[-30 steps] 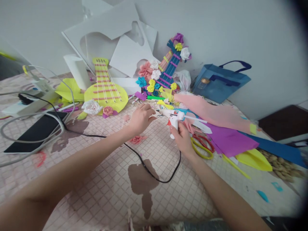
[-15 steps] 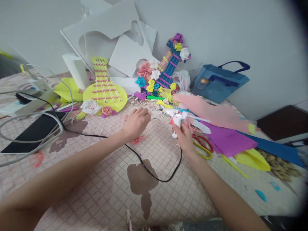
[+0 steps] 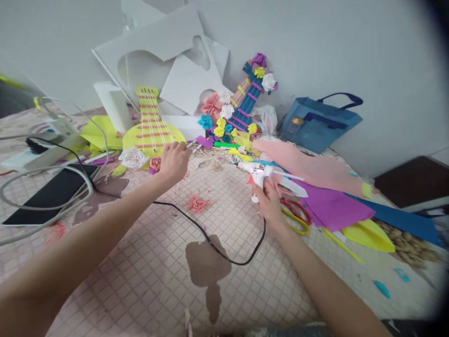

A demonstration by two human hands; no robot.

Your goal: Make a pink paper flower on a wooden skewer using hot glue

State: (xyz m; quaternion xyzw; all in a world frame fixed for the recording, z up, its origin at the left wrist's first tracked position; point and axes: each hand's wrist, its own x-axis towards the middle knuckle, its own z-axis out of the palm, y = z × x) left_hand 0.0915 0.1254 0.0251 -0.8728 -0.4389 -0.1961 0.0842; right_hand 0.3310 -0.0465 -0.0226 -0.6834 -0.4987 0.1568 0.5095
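My right hand grips the handle of a white glue gun, whose nozzle points left and whose glue stick juts out to the right. My left hand is over the lower right edge of a yellow paper guitar; its fingers are bent and closed, and what they hold, if anything, is hidden. A white paper flower and a pink rose lie at the guitar's lower edge. On the cloth below my left hand is a pink paper flower.
A black cable loops across the table. Red and yellow scissors, purple paper and pink paper lie at the right. Behind stand a decorated blue guitar and a blue bag. A black tablet lies left.
My left hand has moved left and slightly up, from above the pink flower to the yellow guitar's edge. The pink flower is now uncovered. My right hand stays with the glue gun.
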